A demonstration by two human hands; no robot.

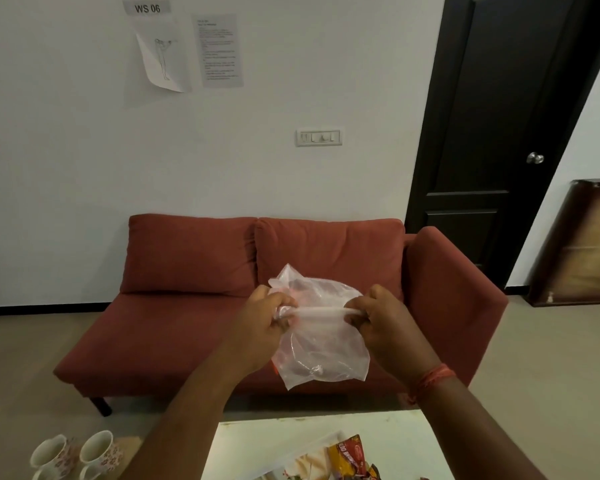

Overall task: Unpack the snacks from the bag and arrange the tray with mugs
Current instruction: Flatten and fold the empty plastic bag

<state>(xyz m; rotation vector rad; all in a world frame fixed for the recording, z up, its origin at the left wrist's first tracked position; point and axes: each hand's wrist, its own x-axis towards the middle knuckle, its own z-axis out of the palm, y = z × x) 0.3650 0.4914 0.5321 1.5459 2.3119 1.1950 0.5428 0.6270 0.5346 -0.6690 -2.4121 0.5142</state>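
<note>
I hold a clear, thin plastic bag (321, 344) up in the air in front of the sofa. My left hand (262, 327) grips its left side and my right hand (387, 323) grips its right side, with a rolled edge stretched between them. The bag looks slack, and I cannot tell whether anything is inside. Snack packets (349, 459), one yellow and red, lie on the white table (257, 441) at the bottom edge. Two floral mugs (73, 453) stand at the bottom left, partly cut off by the frame.
A red two-seat sofa (194, 292) stands against the white wall behind the bag. A dark door (492, 133) is at the right, and a wooden panel (582, 244) leans on the wall beside it. The floor is grey.
</note>
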